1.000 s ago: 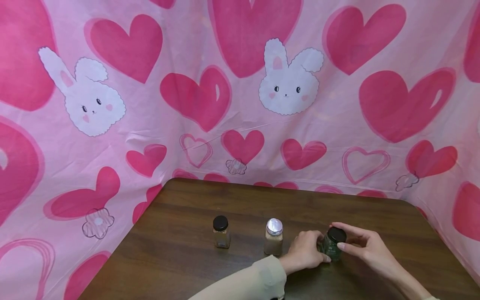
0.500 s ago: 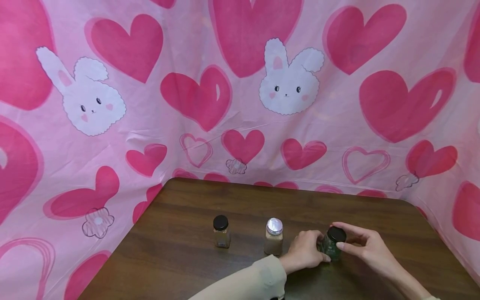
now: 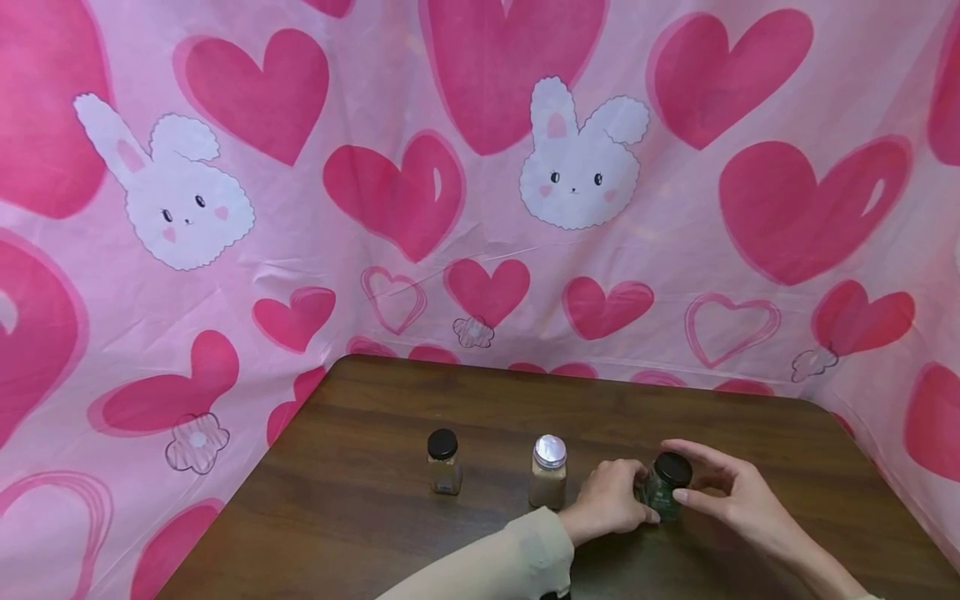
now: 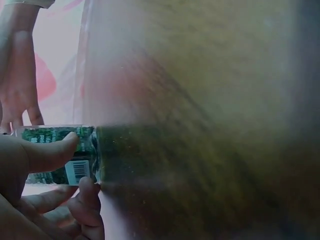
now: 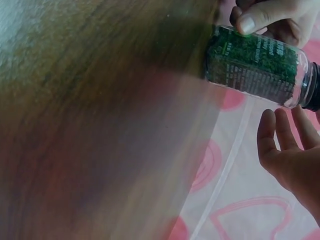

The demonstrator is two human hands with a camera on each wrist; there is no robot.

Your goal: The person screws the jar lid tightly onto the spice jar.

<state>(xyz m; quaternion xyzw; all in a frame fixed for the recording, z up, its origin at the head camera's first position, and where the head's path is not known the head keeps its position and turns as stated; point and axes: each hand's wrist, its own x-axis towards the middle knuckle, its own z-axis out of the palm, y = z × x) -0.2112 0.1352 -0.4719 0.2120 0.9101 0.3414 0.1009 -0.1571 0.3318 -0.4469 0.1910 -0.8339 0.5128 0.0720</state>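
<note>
A clear spice jar (image 3: 663,497) with a black lid (image 3: 673,470) and dark green flakes inside stands upright on the table. My left hand (image 3: 611,498) grips its lower body from the left, thumb across the front; in the left wrist view, a barcode label shows on the jar (image 4: 55,135) between the fingers. From the right, my right hand (image 3: 738,498) reaches round the lid, thumb at its near edge and forefinger at its far edge. The right wrist view shows that hand's other fingers (image 5: 285,135) extended beside the jar's neck.
Left of the hands stand a tan-filled jar with a shiny silvery top (image 3: 548,475) and a black-lidded jar of brown contents (image 3: 444,463). The brown wooden table (image 3: 360,533) meets a pink heart-print cloth (image 3: 465,250) behind and at the sides.
My right forefinger has lifted slightly at the far side of the lid, and the thumb has shifted a little. My left hand keeps its grip; the other jars stay put.
</note>
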